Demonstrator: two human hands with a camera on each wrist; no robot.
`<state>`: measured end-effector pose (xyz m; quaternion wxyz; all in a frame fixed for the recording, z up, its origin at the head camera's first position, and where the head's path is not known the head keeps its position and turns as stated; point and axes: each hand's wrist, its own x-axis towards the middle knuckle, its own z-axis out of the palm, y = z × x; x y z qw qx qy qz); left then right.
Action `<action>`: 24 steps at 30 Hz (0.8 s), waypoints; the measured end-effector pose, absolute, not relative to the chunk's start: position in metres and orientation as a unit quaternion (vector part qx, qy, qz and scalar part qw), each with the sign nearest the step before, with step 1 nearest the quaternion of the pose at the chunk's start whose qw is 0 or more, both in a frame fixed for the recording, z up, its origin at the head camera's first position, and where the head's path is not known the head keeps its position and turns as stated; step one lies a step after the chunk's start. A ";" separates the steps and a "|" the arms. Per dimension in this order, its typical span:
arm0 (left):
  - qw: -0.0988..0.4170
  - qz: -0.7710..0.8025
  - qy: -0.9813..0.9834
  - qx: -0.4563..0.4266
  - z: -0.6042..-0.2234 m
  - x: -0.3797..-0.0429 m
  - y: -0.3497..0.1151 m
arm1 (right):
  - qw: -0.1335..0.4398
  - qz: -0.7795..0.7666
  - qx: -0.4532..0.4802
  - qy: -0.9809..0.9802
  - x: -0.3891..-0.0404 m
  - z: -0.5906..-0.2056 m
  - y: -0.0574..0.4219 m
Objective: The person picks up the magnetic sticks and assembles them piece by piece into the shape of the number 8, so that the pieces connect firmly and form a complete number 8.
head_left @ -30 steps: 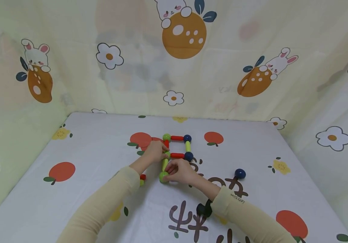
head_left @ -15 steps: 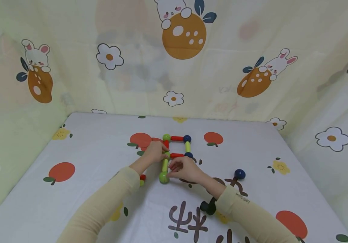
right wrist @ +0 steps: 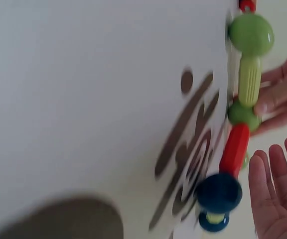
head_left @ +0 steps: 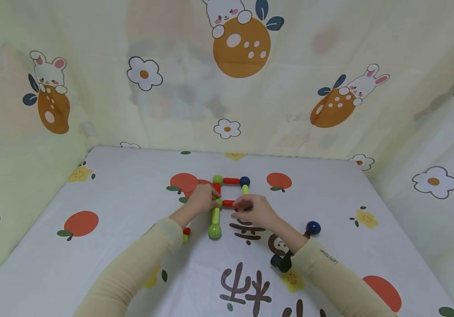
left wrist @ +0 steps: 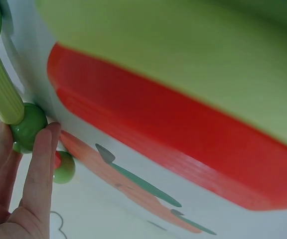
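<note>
A flat frame of magnetic balls and rods lies on the table. My left hand (head_left: 202, 199) pinches its middle green ball (left wrist: 29, 127). From that ball a lime rod (head_left: 216, 216) runs toward me to a larger-looking green ball (head_left: 214, 231). A red rod (right wrist: 234, 149) links the middle ball to a blue ball (right wrist: 218, 193), hidden behind my right hand (head_left: 256, 212) in the head view. That hand has loosely extended fingers beside the blue ball and holds nothing. The far side has a green ball (head_left: 217, 179), a red rod (head_left: 232, 181) and another blue ball (head_left: 244, 181).
A loose blue ball (head_left: 313, 227) sits on the printed tablecloth to the right. Beside the left sleeve lie a red rod (left wrist: 173, 124) and a lime rod (left wrist: 183, 55). A black device (head_left: 281, 263) is at the right wrist. Patterned curtains surround the table.
My right hand has let go of the near green ball and moved away and to the right, over the blue-ball corner. The left hand stays in place.
</note>
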<state>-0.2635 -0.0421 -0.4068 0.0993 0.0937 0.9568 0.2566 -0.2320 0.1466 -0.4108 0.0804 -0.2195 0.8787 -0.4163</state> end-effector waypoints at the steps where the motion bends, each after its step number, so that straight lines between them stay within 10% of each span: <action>1: 0.100 0.258 0.956 0.093 -0.407 -0.264 -0.042 | 0.074 -0.411 -0.217 0.882 -0.234 -0.410 0.150; 24: 0.092 0.240 0.961 0.101 -0.408 -0.263 -0.042 | 0.101 -0.340 -0.143 0.924 -0.267 -0.413 0.176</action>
